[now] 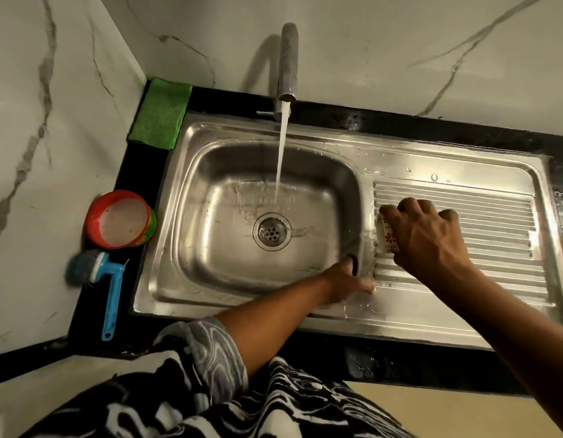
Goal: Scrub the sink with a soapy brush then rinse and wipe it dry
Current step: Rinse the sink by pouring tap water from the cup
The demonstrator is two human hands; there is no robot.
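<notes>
Sink (195, 303) of stainless steel, set in the black worktop (135, 172), lies under both hands. The tap (288, 64) runs, and its water (281, 153) falls into the basin behind the drain (271, 232), well left of the right fingers (413, 205). These fingers curl round a small white cup (386, 237) with a red flower, tipped on its side at the drainboard's (479, 235) left edge; its contents cannot be seen. The left hand (343, 284) lies on the wet rim just in front of the cup, fingers (368, 287) stretched flat and holding nothing, thumb over the basin edge. Far left of them stands a red bowl (91, 216) of cloudy, foamy liquid, with a blue brush (111, 295) in front of it and a green cloth (158, 115) behind.
</notes>
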